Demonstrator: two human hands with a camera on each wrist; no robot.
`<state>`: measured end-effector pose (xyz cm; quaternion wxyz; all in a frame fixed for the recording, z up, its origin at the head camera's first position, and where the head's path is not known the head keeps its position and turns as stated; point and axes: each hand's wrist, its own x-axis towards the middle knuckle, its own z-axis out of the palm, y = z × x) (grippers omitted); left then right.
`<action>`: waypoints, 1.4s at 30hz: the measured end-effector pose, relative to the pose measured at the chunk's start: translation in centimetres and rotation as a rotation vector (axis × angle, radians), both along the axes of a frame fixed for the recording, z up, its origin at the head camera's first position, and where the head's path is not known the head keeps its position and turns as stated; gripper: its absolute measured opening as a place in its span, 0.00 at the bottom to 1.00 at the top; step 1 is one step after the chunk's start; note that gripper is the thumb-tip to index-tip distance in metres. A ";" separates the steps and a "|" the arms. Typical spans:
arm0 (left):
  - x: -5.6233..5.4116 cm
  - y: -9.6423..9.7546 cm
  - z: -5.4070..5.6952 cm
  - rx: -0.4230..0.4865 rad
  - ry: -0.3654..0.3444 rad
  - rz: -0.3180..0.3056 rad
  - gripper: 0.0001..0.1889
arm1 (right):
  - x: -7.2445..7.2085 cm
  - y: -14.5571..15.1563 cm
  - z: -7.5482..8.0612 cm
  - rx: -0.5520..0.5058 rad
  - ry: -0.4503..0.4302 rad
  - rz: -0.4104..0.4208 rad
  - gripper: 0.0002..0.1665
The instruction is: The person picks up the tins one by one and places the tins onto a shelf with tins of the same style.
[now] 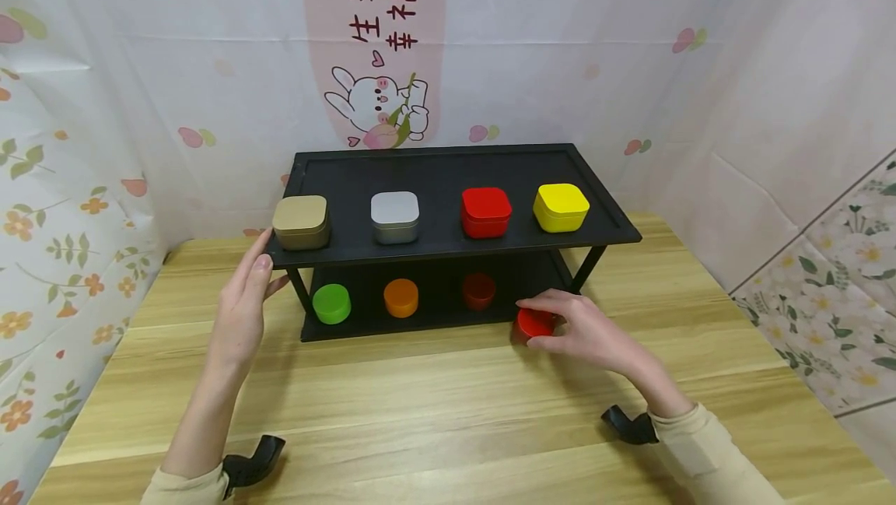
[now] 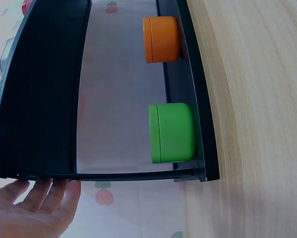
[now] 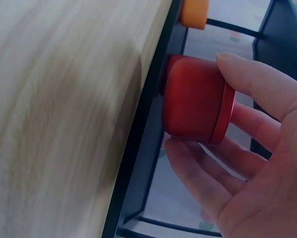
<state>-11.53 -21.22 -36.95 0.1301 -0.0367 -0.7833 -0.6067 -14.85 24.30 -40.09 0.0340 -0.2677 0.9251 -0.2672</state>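
Note:
A round red tin (image 3: 195,99) is gripped in my right hand (image 1: 584,327), between thumb and fingers, at the front right edge of the black two-tier rack (image 1: 434,252). My left hand (image 1: 241,310) touches the left end of the rack's upper shelf, its fingers against the edge beside a gold tin (image 1: 301,223). On the lower shelf stand a green tin (image 1: 332,304), an orange tin (image 1: 401,299) and a second, darker red tin (image 1: 479,292). In the right wrist view, the held tin partly covers that second red one.
Along the upper shelf, right of the gold tin, sit a silver tin (image 1: 395,217), a square red tin (image 1: 486,213) and a yellow tin (image 1: 561,208). The rack stands on a wooden table (image 1: 406,412), with a patterned curtain (image 1: 231,85) behind it.

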 end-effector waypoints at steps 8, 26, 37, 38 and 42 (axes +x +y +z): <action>-0.1 0.0 0.0 0.001 -0.011 0.000 0.28 | -1.2 0.6 -0.3 0.023 0.061 -0.039 0.32; 0.0 0.1 0.0 -0.026 -0.003 0.014 0.28 | -4.1 1.2 0.1 0.036 0.088 -0.099 0.30; 0.1 0.0 0.0 -0.026 0.008 0.009 0.28 | -5.0 1.5 0.0 0.040 0.056 -0.114 0.32; 0.1 0.0 0.0 -0.026 0.009 0.008 0.28 | -5.0 1.5 0.0 0.042 0.052 -0.120 0.32; 0.1 0.0 -0.1 -0.024 0.015 0.004 0.28 | -5.2 1.5 0.0 0.051 0.029 -0.132 0.32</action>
